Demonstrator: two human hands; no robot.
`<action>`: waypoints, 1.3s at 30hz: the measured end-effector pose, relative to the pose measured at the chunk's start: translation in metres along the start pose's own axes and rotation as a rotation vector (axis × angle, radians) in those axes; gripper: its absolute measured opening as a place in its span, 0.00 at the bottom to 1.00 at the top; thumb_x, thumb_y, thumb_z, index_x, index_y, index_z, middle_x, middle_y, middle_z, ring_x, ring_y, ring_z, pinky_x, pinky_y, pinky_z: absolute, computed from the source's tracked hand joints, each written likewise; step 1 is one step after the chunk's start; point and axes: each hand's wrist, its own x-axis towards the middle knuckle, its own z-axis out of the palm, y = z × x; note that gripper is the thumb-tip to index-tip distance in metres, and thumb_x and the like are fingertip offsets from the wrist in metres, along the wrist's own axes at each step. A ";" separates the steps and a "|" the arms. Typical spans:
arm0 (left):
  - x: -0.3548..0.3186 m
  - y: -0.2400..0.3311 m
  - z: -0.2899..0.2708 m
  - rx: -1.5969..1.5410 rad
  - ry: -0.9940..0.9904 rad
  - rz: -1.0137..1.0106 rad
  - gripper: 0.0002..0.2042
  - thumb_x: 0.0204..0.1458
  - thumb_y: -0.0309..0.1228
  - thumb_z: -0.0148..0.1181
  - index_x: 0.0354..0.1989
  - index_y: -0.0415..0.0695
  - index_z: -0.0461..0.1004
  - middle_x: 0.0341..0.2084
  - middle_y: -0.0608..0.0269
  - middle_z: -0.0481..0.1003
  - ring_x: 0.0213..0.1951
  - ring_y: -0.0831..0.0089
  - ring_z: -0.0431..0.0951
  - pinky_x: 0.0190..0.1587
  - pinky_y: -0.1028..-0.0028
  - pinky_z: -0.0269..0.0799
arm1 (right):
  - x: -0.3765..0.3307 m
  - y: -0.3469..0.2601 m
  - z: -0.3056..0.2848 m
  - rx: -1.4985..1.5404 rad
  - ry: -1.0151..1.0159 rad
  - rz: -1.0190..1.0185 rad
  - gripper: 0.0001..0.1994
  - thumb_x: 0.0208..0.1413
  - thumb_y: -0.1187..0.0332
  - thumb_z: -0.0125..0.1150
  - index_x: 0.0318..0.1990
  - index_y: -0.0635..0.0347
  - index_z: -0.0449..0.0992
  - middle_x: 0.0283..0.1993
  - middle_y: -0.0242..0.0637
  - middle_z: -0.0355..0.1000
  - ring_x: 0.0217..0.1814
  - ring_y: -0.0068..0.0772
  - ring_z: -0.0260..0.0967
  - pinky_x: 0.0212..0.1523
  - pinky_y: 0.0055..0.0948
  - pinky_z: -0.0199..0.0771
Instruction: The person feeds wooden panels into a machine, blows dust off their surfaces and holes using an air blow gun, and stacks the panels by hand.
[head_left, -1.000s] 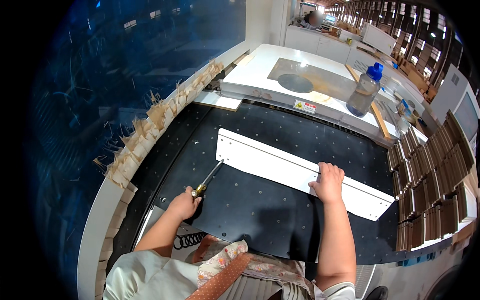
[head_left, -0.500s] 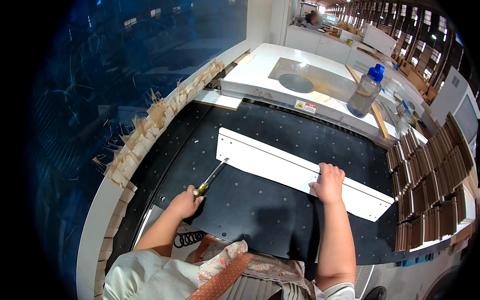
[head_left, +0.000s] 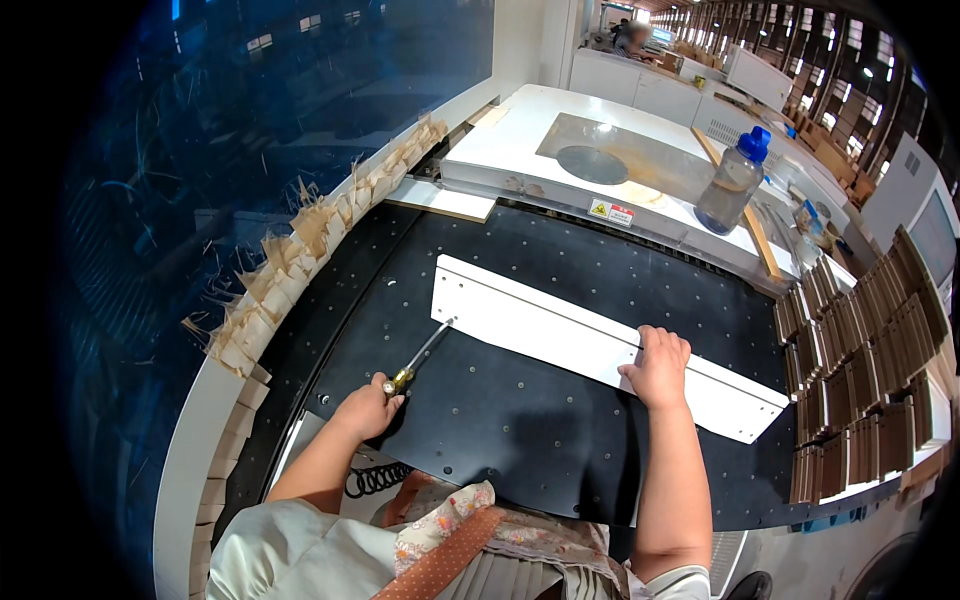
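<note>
A long white board with a groove and small holes near its ends lies slantwise on the black dotted table. My left hand is closed round the handle of a screwdriver. The tip of its metal shaft meets the board near the left end, by the near edge. My right hand grips the board right of its middle, the fingers over the far edge and the thumb on the top face.
Stacks of narrow brown-edged boards stand at the right. Behind the table is a white machine bed with a blue-capped bottle and a wooden strip. A frayed bristle strip borders the left. A person sits far back.
Almost nothing differs. My left hand and the screwdriver handle have shifted very slightly; the white board and my right hand keep their places.
</note>
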 end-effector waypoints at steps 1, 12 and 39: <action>0.000 0.000 0.000 0.005 -0.028 0.010 0.17 0.56 0.40 0.50 0.41 0.37 0.59 0.29 0.39 0.74 0.36 0.42 0.74 0.39 0.54 0.69 | 0.000 0.000 0.000 0.001 -0.001 0.000 0.29 0.27 0.70 0.74 0.43 0.58 0.71 0.39 0.35 0.69 0.47 0.39 0.63 0.54 0.36 0.54; 0.006 0.005 0.001 -0.032 -0.013 0.022 0.17 0.56 0.40 0.50 0.41 0.37 0.59 0.28 0.39 0.74 0.35 0.42 0.74 0.38 0.54 0.69 | 0.001 0.000 0.000 -0.007 -0.006 0.001 0.28 0.27 0.70 0.74 0.43 0.58 0.71 0.39 0.36 0.69 0.46 0.39 0.64 0.54 0.37 0.55; 0.007 -0.007 -0.013 -0.146 -0.076 -0.096 0.19 0.56 0.41 0.51 0.42 0.35 0.60 0.23 0.43 0.75 0.26 0.50 0.77 0.31 0.60 0.72 | 0.000 0.002 0.002 -0.017 0.013 -0.021 0.30 0.25 0.69 0.75 0.44 0.58 0.70 0.40 0.36 0.69 0.47 0.40 0.63 0.53 0.38 0.55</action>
